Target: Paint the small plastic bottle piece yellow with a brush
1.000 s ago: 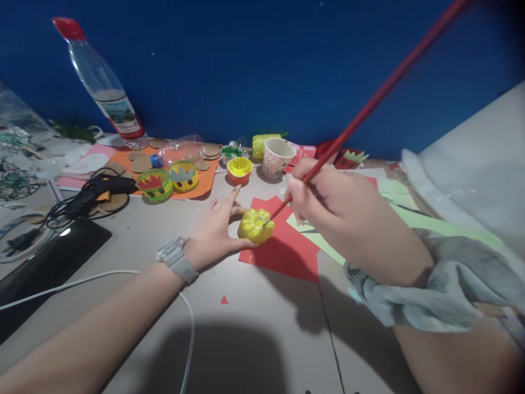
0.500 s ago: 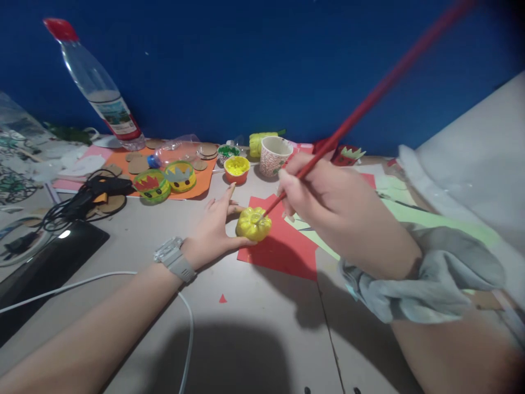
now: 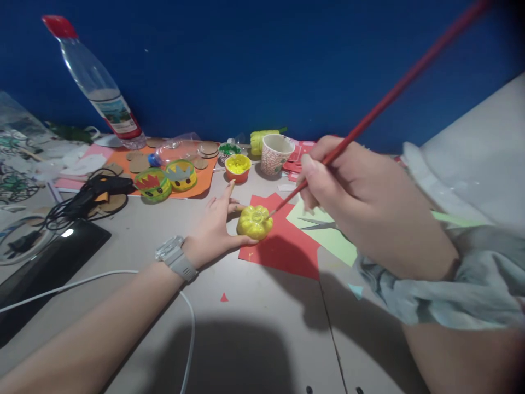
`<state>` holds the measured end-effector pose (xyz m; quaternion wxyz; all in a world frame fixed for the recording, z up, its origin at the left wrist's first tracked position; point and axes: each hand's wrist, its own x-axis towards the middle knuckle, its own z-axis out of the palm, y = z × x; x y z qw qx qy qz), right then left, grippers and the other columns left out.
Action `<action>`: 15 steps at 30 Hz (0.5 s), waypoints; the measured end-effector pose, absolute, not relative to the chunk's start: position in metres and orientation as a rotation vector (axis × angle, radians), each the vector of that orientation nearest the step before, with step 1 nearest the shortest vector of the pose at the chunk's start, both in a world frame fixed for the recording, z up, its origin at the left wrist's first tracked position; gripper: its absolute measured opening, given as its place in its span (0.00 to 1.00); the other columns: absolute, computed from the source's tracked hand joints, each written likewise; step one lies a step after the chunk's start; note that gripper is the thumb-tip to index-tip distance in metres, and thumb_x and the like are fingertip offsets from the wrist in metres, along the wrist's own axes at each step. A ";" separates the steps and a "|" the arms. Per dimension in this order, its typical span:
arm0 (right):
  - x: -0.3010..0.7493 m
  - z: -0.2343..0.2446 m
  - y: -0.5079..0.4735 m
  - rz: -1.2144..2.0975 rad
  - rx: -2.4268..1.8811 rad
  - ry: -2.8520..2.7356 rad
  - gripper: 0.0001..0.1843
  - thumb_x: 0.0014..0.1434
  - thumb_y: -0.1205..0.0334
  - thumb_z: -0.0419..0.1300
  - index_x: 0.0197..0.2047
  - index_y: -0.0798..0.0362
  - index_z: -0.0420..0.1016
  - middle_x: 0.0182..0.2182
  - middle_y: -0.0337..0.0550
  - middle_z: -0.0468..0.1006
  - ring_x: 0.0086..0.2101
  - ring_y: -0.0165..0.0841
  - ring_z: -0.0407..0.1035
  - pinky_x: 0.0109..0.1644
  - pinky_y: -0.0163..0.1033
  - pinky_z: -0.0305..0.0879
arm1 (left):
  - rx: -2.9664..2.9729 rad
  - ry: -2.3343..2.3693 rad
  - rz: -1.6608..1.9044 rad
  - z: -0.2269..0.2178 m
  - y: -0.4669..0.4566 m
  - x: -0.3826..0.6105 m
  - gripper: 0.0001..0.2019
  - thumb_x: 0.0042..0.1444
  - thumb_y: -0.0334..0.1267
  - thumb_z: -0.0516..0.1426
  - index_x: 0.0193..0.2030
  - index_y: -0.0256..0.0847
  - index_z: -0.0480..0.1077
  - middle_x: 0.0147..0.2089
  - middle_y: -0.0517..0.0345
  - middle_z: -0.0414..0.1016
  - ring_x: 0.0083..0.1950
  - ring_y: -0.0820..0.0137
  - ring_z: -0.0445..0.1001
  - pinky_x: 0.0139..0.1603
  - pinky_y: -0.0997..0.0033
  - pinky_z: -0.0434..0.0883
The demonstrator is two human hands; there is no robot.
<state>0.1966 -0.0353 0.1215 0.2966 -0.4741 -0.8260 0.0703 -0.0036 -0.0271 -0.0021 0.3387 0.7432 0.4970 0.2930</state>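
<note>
A yellow-painted, lobed plastic bottle bottom [image 3: 255, 223] rests on a sheet of red paper [image 3: 293, 254]. My left hand [image 3: 217, 221] holds it from the left, thumb at the near side and a finger at the far side. In my right hand [image 3: 348, 194] is a long red paintbrush [image 3: 375, 112], pinched between thumb and fingers. Its tip meets the right edge of the bottle bottom. Behind my left fingers stands a small cup of yellow paint [image 3: 238, 166], with a cup of green paint [image 3: 228, 150] just beyond it.
A patterned paper cup [image 3: 276, 156] stands behind the red paper. Scissors [image 3: 322, 225] lie on green paper [image 3: 342, 249], partly under my right hand. To the left are two painted bottle-bottom faces [image 3: 152, 186], a tall bottle [image 3: 102, 93], black cables [image 3: 86, 197] and a black device [image 3: 61, 262].
My right hand has moved right, taking the brush tip from the top of the bottle bottom to its right edge. More of the scissors shows. My left hand keeps its hold.
</note>
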 end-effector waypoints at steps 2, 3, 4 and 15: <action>0.195 0.120 -0.036 0.256 -1.207 -2.212 0.13 0.66 0.57 0.47 0.31 0.50 0.64 0.21 0.36 0.70 0.20 0.28 0.64 0.24 0.37 0.59 | 1.938 1.296 0.764 -0.002 -0.027 -0.003 0.60 0.43 0.46 0.67 0.70 0.42 0.27 0.53 0.49 0.72 0.61 0.58 0.64 0.65 0.50 0.55; 0.195 0.120 -0.036 0.276 -1.192 -2.231 0.13 0.66 0.57 0.47 0.30 0.50 0.64 0.21 0.36 0.70 0.20 0.28 0.64 0.24 0.37 0.59 | 1.939 1.294 0.763 -0.002 -0.027 -0.003 0.59 0.43 0.46 0.66 0.70 0.42 0.27 0.52 0.49 0.72 0.61 0.58 0.64 0.65 0.50 0.55; 0.195 0.120 -0.035 0.276 -1.199 -2.252 0.13 0.65 0.57 0.48 0.29 0.50 0.64 0.21 0.36 0.70 0.20 0.28 0.64 0.24 0.37 0.59 | 1.940 1.292 0.762 -0.002 -0.027 -0.003 0.59 0.43 0.46 0.66 0.70 0.42 0.27 0.53 0.49 0.72 0.61 0.58 0.64 0.65 0.50 0.55; 0.202 0.113 -0.025 0.252 -1.244 -2.214 0.15 0.66 0.58 0.47 0.27 0.50 0.61 0.19 0.35 0.68 0.18 0.27 0.62 0.22 0.37 0.57 | 1.924 1.259 0.785 -0.003 -0.028 -0.003 0.59 0.43 0.44 0.67 0.71 0.42 0.28 0.53 0.48 0.71 0.60 0.57 0.65 0.64 0.49 0.56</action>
